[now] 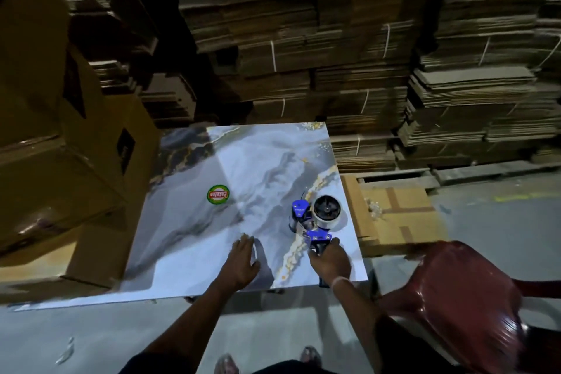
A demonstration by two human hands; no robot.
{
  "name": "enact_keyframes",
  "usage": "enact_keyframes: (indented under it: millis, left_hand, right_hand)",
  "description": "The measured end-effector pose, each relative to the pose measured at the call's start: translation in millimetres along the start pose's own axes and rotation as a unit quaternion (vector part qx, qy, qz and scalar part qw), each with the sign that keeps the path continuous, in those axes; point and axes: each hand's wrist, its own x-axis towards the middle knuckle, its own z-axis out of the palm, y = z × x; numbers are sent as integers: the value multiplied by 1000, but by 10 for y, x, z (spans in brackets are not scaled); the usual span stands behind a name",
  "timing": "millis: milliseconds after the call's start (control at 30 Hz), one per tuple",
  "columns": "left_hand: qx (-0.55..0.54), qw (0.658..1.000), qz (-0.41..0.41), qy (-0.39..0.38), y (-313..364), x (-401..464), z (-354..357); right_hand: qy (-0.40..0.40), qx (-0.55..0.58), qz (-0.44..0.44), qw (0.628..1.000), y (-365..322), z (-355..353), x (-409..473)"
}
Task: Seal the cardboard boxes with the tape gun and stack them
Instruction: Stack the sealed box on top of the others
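A blue tape gun (315, 218) with a roll of clear tape rests on the right side of a marble-patterned tabletop (212, 222). My right hand (329, 259) is closed around its handle at the table's near right edge. My left hand (243, 261) lies flat on the tabletop, fingers apart, holding nothing, a little left of the tape gun. Assembled cardboard boxes (76, 167) are stacked at the left, touching the table's left edge. A flattened cardboard piece (391, 215) lies right of the table.
A round green sticker (218, 194) sits on the table's left half. A red plastic chair (461, 297) stands at the near right. Bundles of flat cardboard (334, 55) are piled high behind the table. My feet (267, 361) stand on grey floor.
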Motion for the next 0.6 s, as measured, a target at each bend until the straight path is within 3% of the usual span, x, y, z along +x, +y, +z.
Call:
enact_keyframes:
  millis: [267,600]
  left_hand:
    - [80,997,-14,-4,198,394,49]
    - [54,998,-18,-21,127,524,173]
  right_hand:
    - [52,65,-36,996,1,205,137]
    - [60,123,-55,989,-617,62,953]
